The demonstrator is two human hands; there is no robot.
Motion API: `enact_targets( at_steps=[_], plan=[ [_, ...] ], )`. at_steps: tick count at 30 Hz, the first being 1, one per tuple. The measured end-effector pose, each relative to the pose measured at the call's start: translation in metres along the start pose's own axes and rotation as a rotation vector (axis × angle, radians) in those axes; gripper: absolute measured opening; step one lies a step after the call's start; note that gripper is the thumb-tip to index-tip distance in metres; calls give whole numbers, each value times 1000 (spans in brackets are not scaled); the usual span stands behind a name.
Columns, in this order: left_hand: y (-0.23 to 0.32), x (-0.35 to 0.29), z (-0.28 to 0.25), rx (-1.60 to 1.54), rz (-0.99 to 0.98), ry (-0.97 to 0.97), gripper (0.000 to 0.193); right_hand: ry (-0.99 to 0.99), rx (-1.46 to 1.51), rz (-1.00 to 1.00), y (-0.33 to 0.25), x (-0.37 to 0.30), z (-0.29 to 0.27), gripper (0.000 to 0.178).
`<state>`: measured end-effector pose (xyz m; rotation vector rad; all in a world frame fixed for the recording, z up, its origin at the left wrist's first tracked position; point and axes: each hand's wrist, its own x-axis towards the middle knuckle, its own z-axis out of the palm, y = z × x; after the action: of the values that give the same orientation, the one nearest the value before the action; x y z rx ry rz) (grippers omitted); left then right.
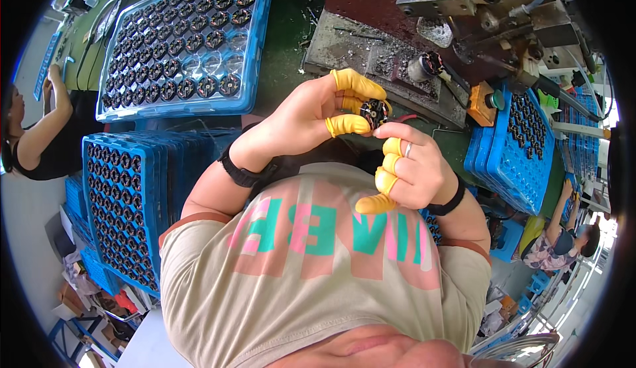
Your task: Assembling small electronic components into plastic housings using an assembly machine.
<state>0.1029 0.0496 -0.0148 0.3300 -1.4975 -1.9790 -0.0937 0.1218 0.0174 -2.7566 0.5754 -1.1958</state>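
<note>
Nearest of all, the person's chest fills the bottom of the view in a beige T-shirt (318,282) with large pink and teal print. Just above it, both hands meet over the edge of the bench. The right hand (411,169) is loosely curled, yellow finger cots on its fingers and a ring on one of them, a dark band at the wrist; its upper fingers touch the small round black motor part (375,112) from below and the right. The left hand (311,113) comes in from the left with a black wrist strap, thumb and forefinger capped in yellow cots and pinched on that same part, the other fingers half open. So the part sits between the two hands, lifted clear of the bench, close in front of the chest.

On the left, near, a stack of blue trays (122,202) stands full of dark round parts. Farther off on the left, another blue tray (185,43) lies on the green bench, mostly filled, a few cells showing clear. On the right a further blue tray (513,146) tilts beside an orange switch box (483,102). Far right, a grey metal press fixture (477,10) sits above a gritty plate, with a wound rotor (425,66) lying by it. At the left edge, another person's arm (50,119) reaches toward the bench; a second co-worker (563,242) sits at the lower right.
</note>
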Motion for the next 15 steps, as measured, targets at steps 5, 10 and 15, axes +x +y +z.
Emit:
enact_targets(
  at_steps=[5, 10, 15],
  plan=[
    [-2, 1, -6, 41, -47, 51, 44, -169, -346, -85, 4, 0, 11, 38],
    [-2, 2, -10, -74, -6, 162, 43, -386, -206, -186, 1, -10, 28, 23],
    [5, 1, -13, 42, 96, 166, 47, -276, -73, -34, 0, -12, 22, 27]
  ],
)
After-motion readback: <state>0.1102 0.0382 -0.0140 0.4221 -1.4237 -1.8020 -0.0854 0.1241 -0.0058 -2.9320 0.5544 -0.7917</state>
